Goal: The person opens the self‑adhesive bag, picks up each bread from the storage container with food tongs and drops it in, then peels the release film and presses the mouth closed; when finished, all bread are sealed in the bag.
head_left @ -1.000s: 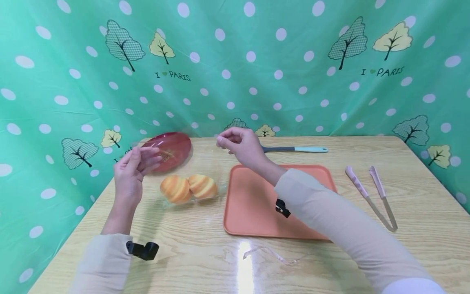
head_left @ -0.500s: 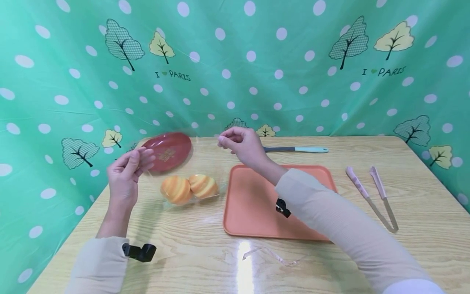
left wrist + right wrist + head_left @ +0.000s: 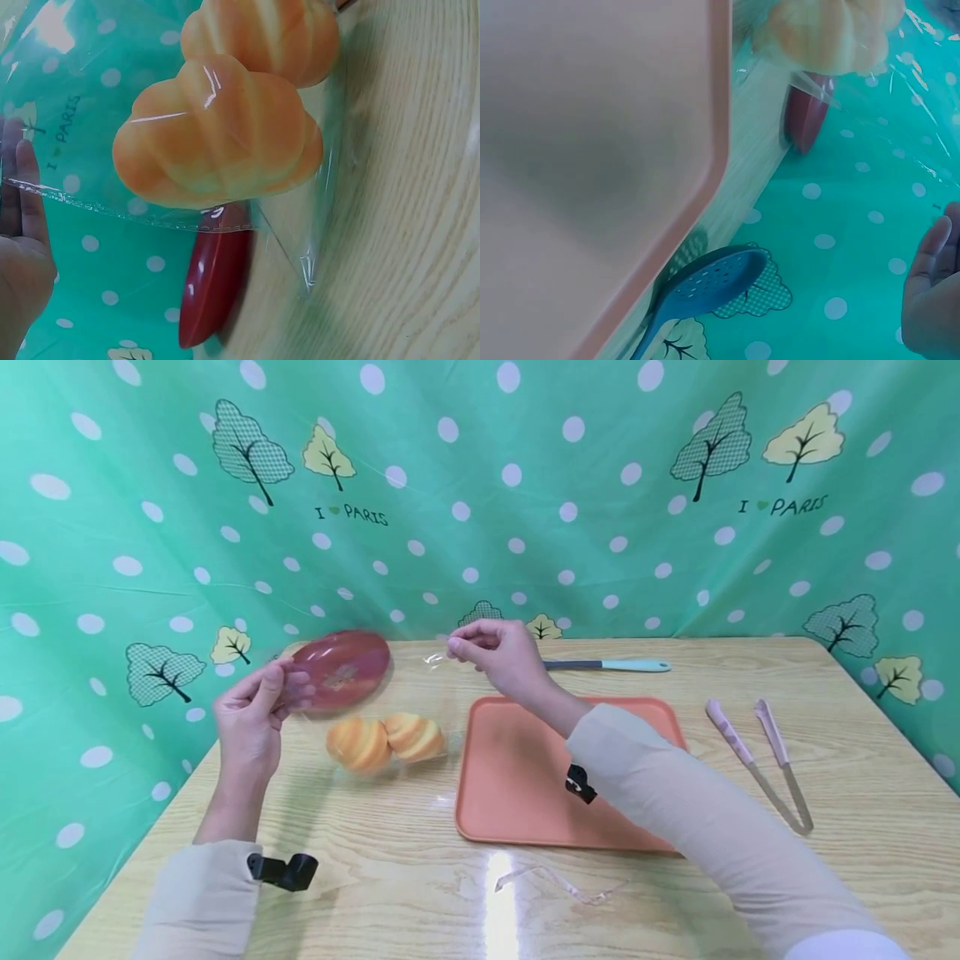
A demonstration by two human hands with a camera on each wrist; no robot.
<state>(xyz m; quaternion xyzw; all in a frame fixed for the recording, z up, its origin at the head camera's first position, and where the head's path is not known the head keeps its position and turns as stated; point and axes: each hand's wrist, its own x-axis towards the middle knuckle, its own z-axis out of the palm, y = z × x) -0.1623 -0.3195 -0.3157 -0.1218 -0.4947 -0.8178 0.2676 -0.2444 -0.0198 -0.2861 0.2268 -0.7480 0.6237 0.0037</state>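
Observation:
Between both hands hangs a clear plastic bag (image 3: 75,150) with two striped, golden bread rolls (image 3: 358,745) at its bottom. My left hand (image 3: 251,722) pinches the bag's upper left edge between thumb and fingers, in front of the red plate's left side. The opposite upper edge is pinched by my right hand (image 3: 506,660), above the tray's far left corner. In the left wrist view, one bread roll (image 3: 217,142) overlaps the other inside the film. Part of the bag's outline is too transparent to follow in the head view.
An orange tray (image 3: 510,785) lies under my right forearm. Behind are a red plate (image 3: 352,672) and a slotted spoon (image 3: 705,285) with a light blue handle. Tongs (image 3: 795,789) lie at the right. A thin pinkish strip (image 3: 573,889) lies near the front.
My left hand has moved slightly left, away from the right hand, which stays nearly in place. The film between them has shifted; the bread rolls hang almost where they were.

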